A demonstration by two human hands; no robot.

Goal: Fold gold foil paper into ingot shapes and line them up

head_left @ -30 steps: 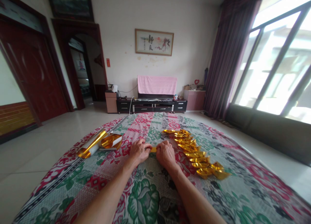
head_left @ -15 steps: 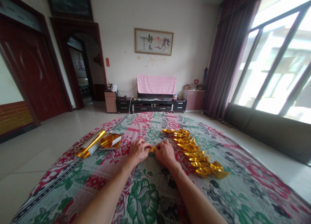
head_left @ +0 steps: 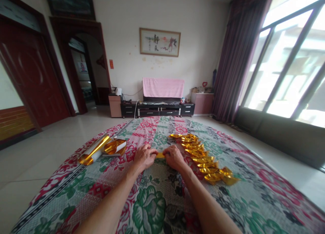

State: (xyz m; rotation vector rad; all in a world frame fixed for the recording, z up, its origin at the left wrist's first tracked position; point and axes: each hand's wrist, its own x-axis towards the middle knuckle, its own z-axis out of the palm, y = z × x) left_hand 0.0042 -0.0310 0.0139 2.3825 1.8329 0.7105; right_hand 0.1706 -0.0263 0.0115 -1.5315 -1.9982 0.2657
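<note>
A small strip of gold foil paper (head_left: 160, 155) lies between my two hands on the flowered tablecloth (head_left: 149, 210). My left hand (head_left: 145, 157) pinches its left end, and my right hand (head_left: 174, 157) pinches the right end. My fingers cover both ends, so only the middle of the strip shows. To the right of my right hand, several folded gold paper ingots (head_left: 200, 156) lie overlapping in a slanting row. Left of my left hand are a loosely rolled gold foil sheet (head_left: 95, 151) and a stack of gold paper (head_left: 115, 147) with a curled white-backed sheet.
The cloth covers a round table. Beyond it stand a black low cabinet (head_left: 158, 110) and a screen draped with a pink towel (head_left: 164, 87). A purple curtain (head_left: 230, 58) hangs by the window at right; a dark red door (head_left: 33, 65) is at left.
My right hand has shifted slightly right, so the hands are a little farther apart and more of the gold strip shows between them. The ingots and rolled sheet stay put.
</note>
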